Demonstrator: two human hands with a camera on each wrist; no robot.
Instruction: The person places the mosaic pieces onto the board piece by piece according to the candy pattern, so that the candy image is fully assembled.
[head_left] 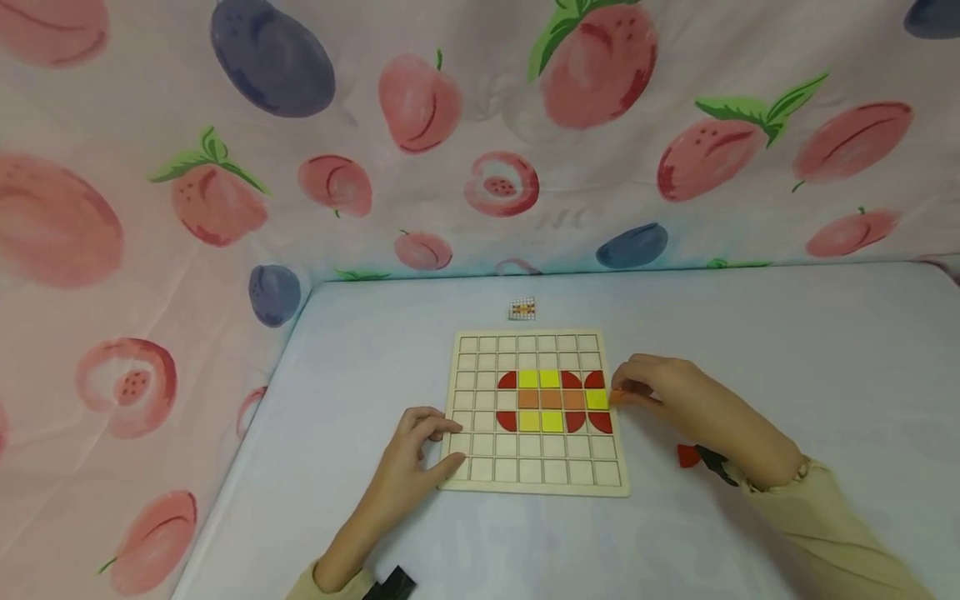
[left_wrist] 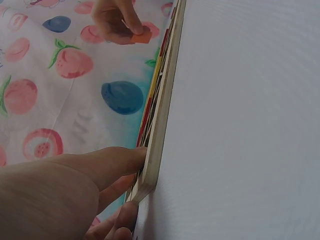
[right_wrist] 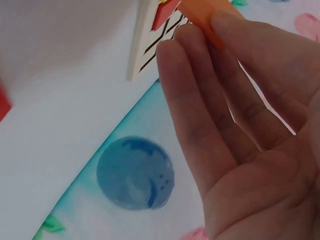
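The right hand pinches an orange square tile between thumb and fingertips, right at the board's right edge. On the square wooden grid board lie yellow squares, orange squares and red rounded tiles, in three rows from the middle to the right side. At the board's left edge rests the left hand, its thumb and a finger spread and touching the rim. From the left wrist view, the thumb lies on top of the board near its front corner.
Behind the board lies a small pattern card. A red piece sits on the white table beside the right wrist, partly hidden by a black strap. A fruit-printed cloth hangs along the back and left.
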